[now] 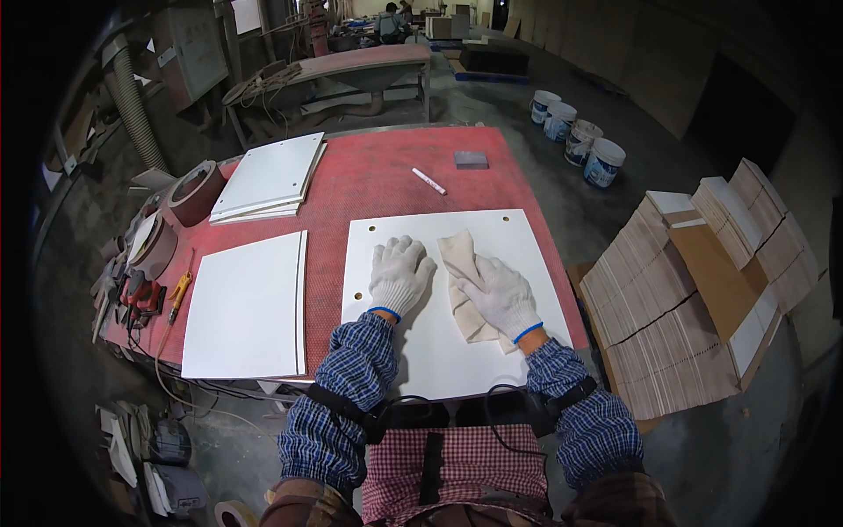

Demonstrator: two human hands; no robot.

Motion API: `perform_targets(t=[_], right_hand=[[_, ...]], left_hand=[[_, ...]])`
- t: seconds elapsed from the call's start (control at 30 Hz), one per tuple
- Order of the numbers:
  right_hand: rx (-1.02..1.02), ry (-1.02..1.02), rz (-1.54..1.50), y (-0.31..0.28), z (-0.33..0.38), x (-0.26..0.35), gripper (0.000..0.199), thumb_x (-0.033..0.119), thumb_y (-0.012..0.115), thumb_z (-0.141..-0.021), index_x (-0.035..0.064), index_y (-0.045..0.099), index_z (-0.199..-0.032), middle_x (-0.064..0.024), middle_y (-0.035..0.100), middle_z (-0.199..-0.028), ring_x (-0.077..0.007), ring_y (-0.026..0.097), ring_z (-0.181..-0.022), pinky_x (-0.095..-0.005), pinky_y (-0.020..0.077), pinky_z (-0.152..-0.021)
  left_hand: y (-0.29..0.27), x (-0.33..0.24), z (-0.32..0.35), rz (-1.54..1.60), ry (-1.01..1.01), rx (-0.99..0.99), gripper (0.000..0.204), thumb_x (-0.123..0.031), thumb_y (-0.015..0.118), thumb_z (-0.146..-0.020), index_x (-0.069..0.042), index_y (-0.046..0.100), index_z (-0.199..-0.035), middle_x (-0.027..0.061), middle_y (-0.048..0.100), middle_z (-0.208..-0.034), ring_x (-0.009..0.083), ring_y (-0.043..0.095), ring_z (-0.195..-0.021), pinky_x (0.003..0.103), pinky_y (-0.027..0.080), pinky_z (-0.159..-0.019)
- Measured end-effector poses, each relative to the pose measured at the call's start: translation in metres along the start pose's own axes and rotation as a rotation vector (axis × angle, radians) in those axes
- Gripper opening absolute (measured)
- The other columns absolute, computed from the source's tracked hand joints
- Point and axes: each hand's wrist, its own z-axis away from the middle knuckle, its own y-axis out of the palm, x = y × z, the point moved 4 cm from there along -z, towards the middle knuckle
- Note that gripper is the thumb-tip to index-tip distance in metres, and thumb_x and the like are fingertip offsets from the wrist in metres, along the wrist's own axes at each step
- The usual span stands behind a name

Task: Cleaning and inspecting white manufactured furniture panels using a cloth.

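A white panel (pixel 421 351) with small holes near its corners lies in front of me on the red table. My left hand (pixel 400 274), in a white knit glove, rests on the panel's left half with nothing in it, fingers slightly bent. On the right half, my right hand (pixel 502 303), gloved the same way, grips a cream cloth (pixel 460 255) and presses it against the surface. Part of the cloth is hidden beneath the palm.
White panels (pixel 246 303) lie stacked at left, with another stack (pixel 268 180) behind. A marker (pixel 428 181) and a grey block (pixel 471 160) lie beyond the panel. A red sander (pixel 140 299) and yellow air gun (pixel 180 292) sit far left. Stacked boards (pixel 667 325) stand right.
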Motion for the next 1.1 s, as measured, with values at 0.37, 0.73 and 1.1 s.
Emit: perform_targets(t=[0.37,0.73,1.1], right_hand=[[-0.081,-0.062,-0.014,-0.007,0.006,0.002,0.043,0.038,0.066,-0.092,0.0088,0.064,-0.123,-0.0182,0.069,-0.108,-0.0402,0.066,-0.099,-0.0488,0.0539,-0.085],[0.006,-0.016,-0.009,-0.010,0.006,0.008,0.047,0.044,0.063,-0.094,0.0105,0.063,-0.127,-0.0178,0.069,-0.107,-0.0388,0.066,-0.102,-0.0506,0.0524,-0.088],[-0.057,-0.030,-0.056,-0.012,0.008,0.009,0.036,0.030,0.063,-0.091,0.0118,0.062,-0.122,-0.0182,0.068,-0.108,-0.0419,0.065,-0.099,-0.0519,0.0529,-0.086]], left_hand=[[0.010,0.000,0.006,-0.027,0.054,-0.082,0.026,-0.033,0.061,-0.090,-0.008,0.065,-0.096,0.0105,0.061,-0.102,0.0321,0.054,-0.103,0.048,0.038,-0.093],[0.005,0.002,0.008,-0.044,0.062,-0.104,0.025,-0.032,0.062,-0.089,-0.008,0.066,-0.095,0.0102,0.062,-0.100,0.0316,0.056,-0.102,0.047,0.039,-0.089],[-0.037,-0.086,0.020,0.213,0.540,-0.107,0.043,-0.031,0.058,-0.100,-0.001,0.057,-0.131,0.0228,0.063,-0.126,0.0411,0.059,-0.119,0.049,0.046,-0.102]])
